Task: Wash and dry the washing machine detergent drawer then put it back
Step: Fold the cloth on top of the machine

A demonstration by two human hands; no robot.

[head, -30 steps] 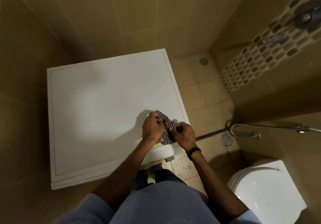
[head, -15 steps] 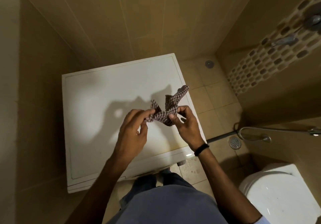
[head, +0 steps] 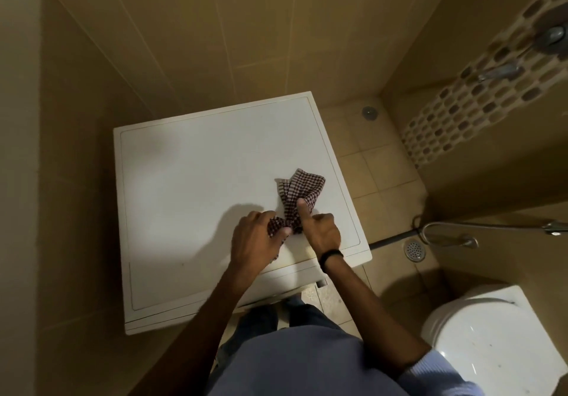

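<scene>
Left hand pinching near end of checked cloth; right hand pressing it onto washing machine surface, near-right. Detergent drawer not in view. Risk: bunched cloth slipping off right edge onto floor.

Small bathroom, dim warm light. Walls in large beige tiles; right wall carries a slanted mosaic strip of oval tiles with a metal tap on it. Floor in square beige tiles, with a round drain near the right wall and a smaller cap in the far corner. White toilet at lower right. Metal hose along the right wall.
</scene>
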